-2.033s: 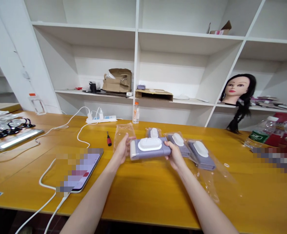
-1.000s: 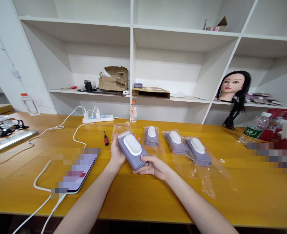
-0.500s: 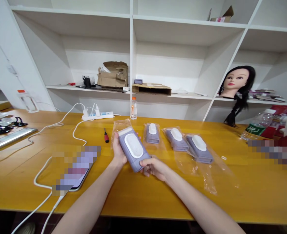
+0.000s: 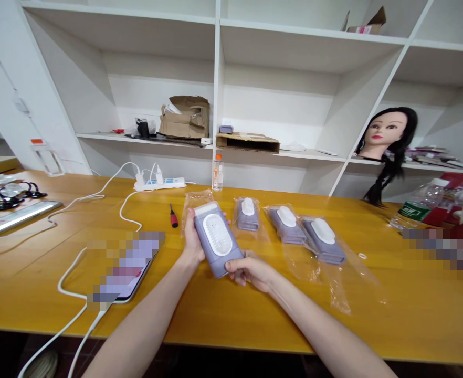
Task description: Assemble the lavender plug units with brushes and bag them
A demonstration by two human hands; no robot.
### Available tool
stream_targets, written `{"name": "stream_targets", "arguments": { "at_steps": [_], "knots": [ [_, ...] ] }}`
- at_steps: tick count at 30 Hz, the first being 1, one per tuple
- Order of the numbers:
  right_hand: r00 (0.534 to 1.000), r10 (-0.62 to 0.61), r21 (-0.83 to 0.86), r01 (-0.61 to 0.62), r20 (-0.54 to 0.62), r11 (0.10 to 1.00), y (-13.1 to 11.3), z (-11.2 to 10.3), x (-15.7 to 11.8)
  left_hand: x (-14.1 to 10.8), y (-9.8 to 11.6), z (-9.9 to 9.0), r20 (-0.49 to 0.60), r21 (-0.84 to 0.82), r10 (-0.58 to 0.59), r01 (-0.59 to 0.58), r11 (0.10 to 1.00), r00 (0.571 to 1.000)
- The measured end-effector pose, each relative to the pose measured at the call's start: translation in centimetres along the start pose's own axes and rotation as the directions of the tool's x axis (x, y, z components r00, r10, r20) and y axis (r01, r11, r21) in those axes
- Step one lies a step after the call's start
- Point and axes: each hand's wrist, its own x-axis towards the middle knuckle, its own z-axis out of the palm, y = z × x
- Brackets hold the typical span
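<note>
Both my hands hold one purple-grey box-shaped case with a white oval piece [image 4: 218, 235] on its face, tilted above the table. My left hand [image 4: 194, 236] wraps its left side and upper part, fingertips just showing at the far edge. At the lower right corner my right hand [image 4: 251, 270] pinches it, thumb on top and fingers curled beneath. Clear plastic film [image 4: 196, 198] lies just behind it. To the right are three similar purple cases in clear bags: one upright near the middle [image 4: 247, 215], another [image 4: 286, 224], and the rightmost [image 4: 323, 241].
A red-handled screwdriver [image 4: 173, 216] lies left of the case. Nearer are a phone [image 4: 137, 268] and white cables [image 4: 68, 294]. Behind stand a power strip [image 4: 164, 184] and a small orange-capped bottle [image 4: 218, 173]. A water bottle [image 4: 416, 205] and mannequin head [image 4: 389, 134] are at right.
The case in my hands has turned slightly, so its white oval faces me more squarely. Both hands keep their hold. The whole view has shifted a little.
</note>
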Motion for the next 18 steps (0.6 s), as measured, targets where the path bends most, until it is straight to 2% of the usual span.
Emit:
{"name": "stream_targets", "arguments": {
  "at_steps": [5,7,9,11,13,15,16,18],
  "knots": [
    [0.995,0.049,-0.035,-0.047,0.085,0.998,0.1,-0.8,0.0,0.0,-0.1,0.1,-0.046,-0.061,-0.03,0.027,0.998,0.999],
    [0.995,0.065,-0.069,-0.059,0.08,0.996,0.0,-1.1,0.0,0.0,-0.2,0.3,-0.056,-0.081,0.009,-0.013,0.997,0.998],
    [0.998,0.049,-0.092,-0.046,0.028,0.995,-0.4,-1.3,0.0,0.0,-0.4,0.5,-0.06,-0.098,0.057,-0.063,0.993,0.997],
    [0.998,-0.026,-0.144,0.017,-0.063,0.989,-0.7,-1.3,0.0,0.1,-0.6,0.7,-0.086,-0.106,0.117,-0.125,0.986,0.989],
    [0.974,-0.183,-0.266,0.143,-0.133,0.953,-0.9,-1.0,0.0,0.1,-0.9,0.8,-0.152,-0.105,0.189,-0.206,0.973,0.97],
    [0.917,-0.361,-0.455,0.252,-0.169,0.854,-0.7,-0.5,0.2,0.2,-1.1,1.0,-0.223,-0.1,0.246,-0.273,0.957,0.943],
    [0.885,-0.429,-0.552,0.269,-0.183,0.79,-0.6,-0.3,0.2,0.1,-1.2,1.1,-0.243,-0.098,0.258,-0.289,0.952,0.935],
    [0.841,-0.493,-0.698,0.215,-0.224,0.683,-0.2,0.1,0.3,0.2,-1.2,1.2,-0.232,-0.09,0.257,-0.284,0.955,0.938]
  ]
}}
